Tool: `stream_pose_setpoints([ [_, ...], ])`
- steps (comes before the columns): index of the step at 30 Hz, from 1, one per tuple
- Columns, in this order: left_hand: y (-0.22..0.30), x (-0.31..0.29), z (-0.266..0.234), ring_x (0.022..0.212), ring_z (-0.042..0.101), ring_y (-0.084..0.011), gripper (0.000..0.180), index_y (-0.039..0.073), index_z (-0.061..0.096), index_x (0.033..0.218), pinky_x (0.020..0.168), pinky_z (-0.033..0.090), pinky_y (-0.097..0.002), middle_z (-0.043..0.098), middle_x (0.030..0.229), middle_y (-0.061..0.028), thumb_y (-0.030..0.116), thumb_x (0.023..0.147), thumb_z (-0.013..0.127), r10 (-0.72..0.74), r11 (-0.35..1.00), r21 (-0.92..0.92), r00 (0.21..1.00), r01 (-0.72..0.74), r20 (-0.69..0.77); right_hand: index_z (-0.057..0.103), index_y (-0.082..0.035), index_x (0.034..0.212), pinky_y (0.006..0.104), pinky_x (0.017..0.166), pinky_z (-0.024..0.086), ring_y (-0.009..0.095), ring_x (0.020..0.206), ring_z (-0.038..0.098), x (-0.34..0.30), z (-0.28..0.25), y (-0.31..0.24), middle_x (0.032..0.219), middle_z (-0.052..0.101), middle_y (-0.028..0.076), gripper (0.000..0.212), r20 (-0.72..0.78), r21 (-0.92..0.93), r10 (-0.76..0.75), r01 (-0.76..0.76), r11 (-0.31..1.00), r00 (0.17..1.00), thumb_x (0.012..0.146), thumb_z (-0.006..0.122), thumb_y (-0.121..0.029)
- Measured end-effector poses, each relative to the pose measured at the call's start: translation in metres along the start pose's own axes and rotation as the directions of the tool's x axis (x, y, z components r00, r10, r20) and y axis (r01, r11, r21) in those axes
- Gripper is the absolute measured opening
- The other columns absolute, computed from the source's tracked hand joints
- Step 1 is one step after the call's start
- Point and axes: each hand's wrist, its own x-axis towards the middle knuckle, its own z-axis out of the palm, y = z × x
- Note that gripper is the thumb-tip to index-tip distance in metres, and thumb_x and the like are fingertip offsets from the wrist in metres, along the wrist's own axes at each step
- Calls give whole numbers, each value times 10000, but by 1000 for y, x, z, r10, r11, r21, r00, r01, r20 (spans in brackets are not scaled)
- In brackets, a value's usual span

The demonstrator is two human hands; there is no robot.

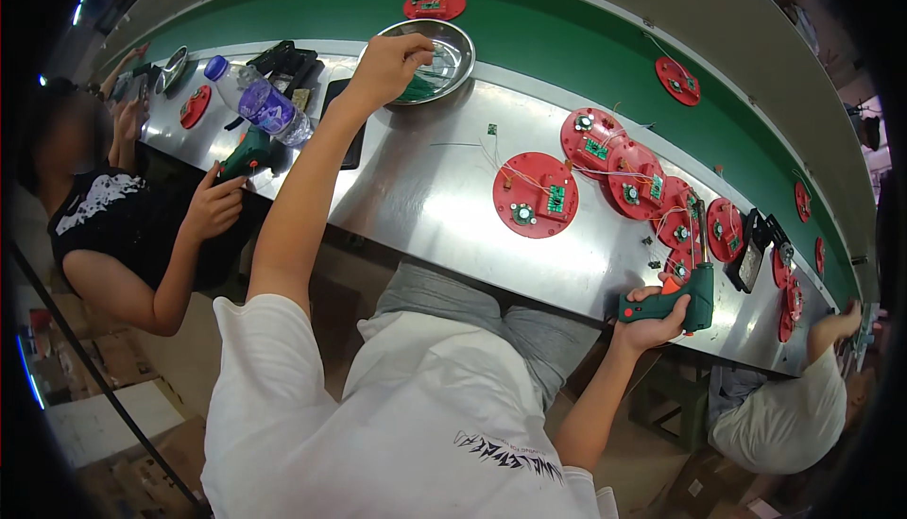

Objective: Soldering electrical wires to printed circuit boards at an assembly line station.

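Observation:
My left hand [389, 68] reaches over a round steel bowl [463, 73] at the far side of the bench. Its fingers are curled into a pinch; anything between them is too small to make out. Green pieces [421, 86] lie in the bowl. Near the front edge, at the right, my right hand [652, 328] grips a green soldering gun [697, 304] with an orange trigger, its long metal tip pointing away from me. Between my hands lies a red disc [510, 179] carrying a green circuit board [556, 200] and thin wires.
Several more red discs [635, 193] overlap at the right, by a black stand [748, 259]. A tiny board [492, 129] lies behind the near disc. Left stand a water bottle [269, 108] and a co-worker holding another green gun [248, 153]. Another person [789, 406] sits at the right.

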Motion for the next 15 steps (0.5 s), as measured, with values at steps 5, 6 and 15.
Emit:
stream_pose_setpoints([
  [5,-12,3,10,839,665,-304,125,16,750,888,802,522,-399,723,881,-110,96,793,737,70,967,234,988,-102,138,536,34,1026,314,457,457,177,458,507,3,-8,5,628,549,105,431,20,-13,17,-17,1000,1000,1026,370,-363],
  [6,-14,4,14,839,665,-304,125,16,750,888,802,522,-399,723,881,-110,96,793,737,68,967,233,988,-100,140,537,34,1028,314,458,457,177,459,508,2,-8,5,634,553,107,431,37,-9,17,-17,1000,999,1026,371,-363],
  [15,-21,15,31,972,601,-309,93,23,722,870,879,477,-414,655,936,-115,102,824,704,50,943,298,945,-152,324,523,13,1120,319,485,443,165,512,526,5,-17,10,981,603,150,433,64,-20,10,-9,1000,998,1034,382,-387],
])
